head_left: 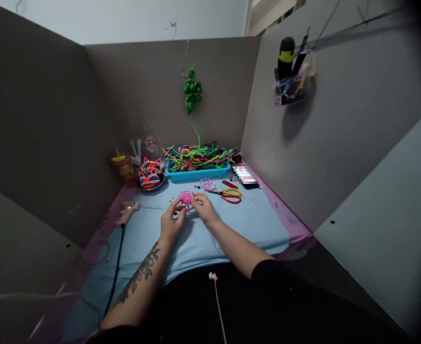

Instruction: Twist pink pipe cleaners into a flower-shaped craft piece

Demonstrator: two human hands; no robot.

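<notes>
Pink craft piece (186,198) sits above the surface (228,234), nearer its far edge than its near edge; left hand (173,220) and right hand (204,209) pinch opposite rims. Judged light, soft, easily bent: grip rim gently. Blue tray (198,175) stands beyond.

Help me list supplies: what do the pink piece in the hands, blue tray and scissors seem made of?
Pink piece: perhaps matt, fuzzy wire or yarn, from its thin bent strands; too small to be sure. Blue tray: probably plastic, given its even color and smooth wall. Scissors: thin dark blades suggest metal; smooth red and yellow handles suggest plastic.
</notes>
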